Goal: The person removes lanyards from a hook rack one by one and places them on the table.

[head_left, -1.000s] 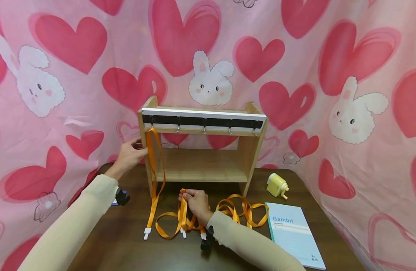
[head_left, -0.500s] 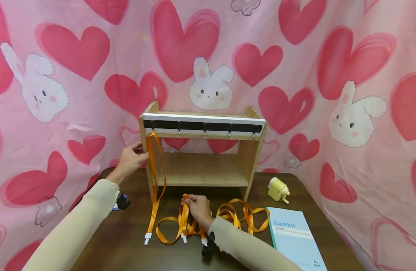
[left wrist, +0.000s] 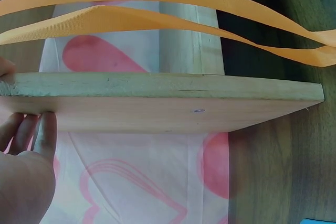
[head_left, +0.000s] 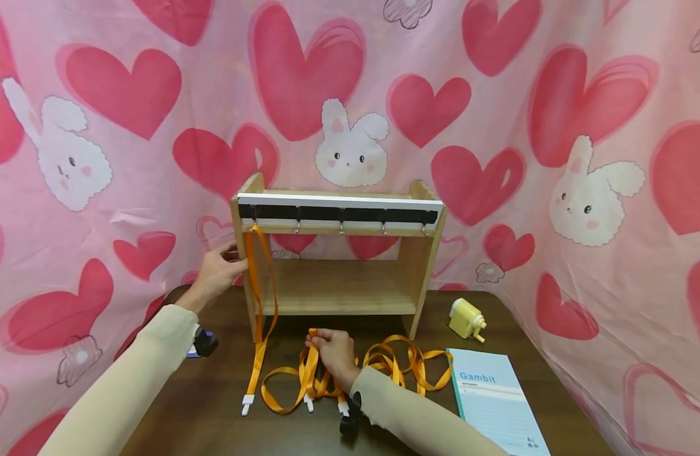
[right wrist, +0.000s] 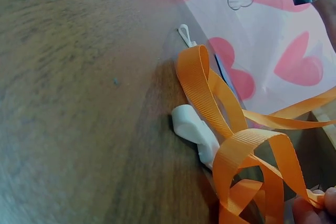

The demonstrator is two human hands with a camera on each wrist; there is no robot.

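My left hand [head_left: 217,272] grips the left side panel of a small wooden shelf [head_left: 338,288]. In the left wrist view its fingers [left wrist: 44,135] press the panel's outer face, with the thumb tip at the other side. An orange lanyard [head_left: 253,285] hangs from the leftmost hook, its white clip [head_left: 247,404] low at the front. Near the table surface, my right hand [head_left: 337,356] pinches the strap of another orange lanyard [head_left: 311,364], lifted a little. Loose loops and white clips lie below it; one clip [right wrist: 191,129] shows large in the right wrist view.
Several metal hooks [head_left: 342,221] line the shelf's black strip. More orange lanyards [head_left: 420,367] lie tangled right of the right hand. Beyond are a yellow crank-handled device [head_left: 466,318] and a pale blue notebook [head_left: 498,399]. A heart-patterned cloth [head_left: 498,95] hangs behind the table.
The head view has tilted slightly, so the scene sits a little lower than a second ago. Both hands keep their holds, with hardly any movement.
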